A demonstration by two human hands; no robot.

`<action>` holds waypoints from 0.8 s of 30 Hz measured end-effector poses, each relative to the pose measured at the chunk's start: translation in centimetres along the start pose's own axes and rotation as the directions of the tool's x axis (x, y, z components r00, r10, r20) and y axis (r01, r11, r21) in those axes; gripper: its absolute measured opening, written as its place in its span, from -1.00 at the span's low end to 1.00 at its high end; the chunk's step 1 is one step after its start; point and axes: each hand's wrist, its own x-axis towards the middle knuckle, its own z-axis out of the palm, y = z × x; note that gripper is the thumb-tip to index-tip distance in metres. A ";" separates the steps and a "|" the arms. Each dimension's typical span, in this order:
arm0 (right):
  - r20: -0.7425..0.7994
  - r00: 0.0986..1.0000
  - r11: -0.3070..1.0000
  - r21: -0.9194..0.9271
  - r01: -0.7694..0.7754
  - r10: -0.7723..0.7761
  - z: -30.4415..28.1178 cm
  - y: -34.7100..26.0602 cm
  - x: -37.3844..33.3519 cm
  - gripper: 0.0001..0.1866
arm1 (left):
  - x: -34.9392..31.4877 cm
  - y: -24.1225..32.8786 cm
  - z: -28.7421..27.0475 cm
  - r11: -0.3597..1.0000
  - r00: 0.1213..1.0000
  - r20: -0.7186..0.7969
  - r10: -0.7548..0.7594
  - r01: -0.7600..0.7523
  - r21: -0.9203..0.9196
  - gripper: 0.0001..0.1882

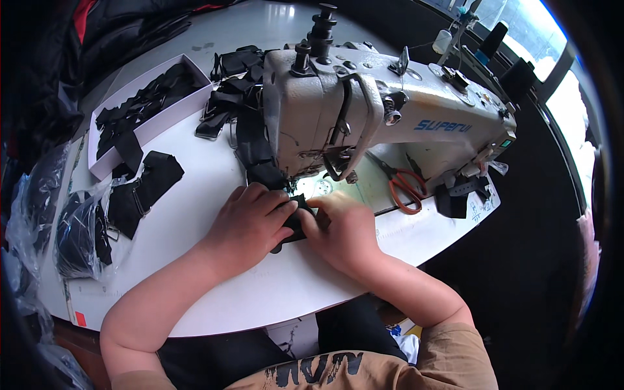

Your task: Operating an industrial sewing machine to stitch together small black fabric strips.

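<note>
A piece of black webbing strap [294, 229] lies under the needle area of a white sewing machine [318, 110], pinched between my hands. My left hand [250, 221] presses on its left side, fingers bent and close to the presser foot. From the right, my right hand [344, 227] grips the strap's edge between thumb and fingers. More black webbing [252, 140] runs behind the needle along the machine's left side, joined to a heap with metal buckles. The strap's lower part is partly hidden by my fingers.
Orange-handled scissors [406, 192] lie under the machine arm, with black strap pieces [455, 198] farther right. At the left stand a white box [153, 133] of black straps, loose buckled straps [144, 192] and clear plastic bags [81, 227]. The white tabletop [260, 292] curves along its front edge.
</note>
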 end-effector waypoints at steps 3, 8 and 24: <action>-0.034 0.989 0.987 -0.067 0.144 -0.147 0.2 -0.2 -0.5 -0.80 | 0.3 0.1 -0.2 1.000 1.000 -0.009 0.026 -0.026 0.016 -0.59; 0.011 0.976 0.962 -0.168 0.216 -0.217 0.5 -0.4 -0.8 -0.76 | 0.2 0.0 -0.3 0.997 0.998 -0.034 0.058 -0.056 0.052 -0.67; 0.082 0.965 0.952 -0.167 0.258 -0.248 0.1 -0.2 -1.2 -0.82 | 0.7 0.3 -0.2 0.985 0.999 -0.016 0.048 -0.044 0.169 -0.57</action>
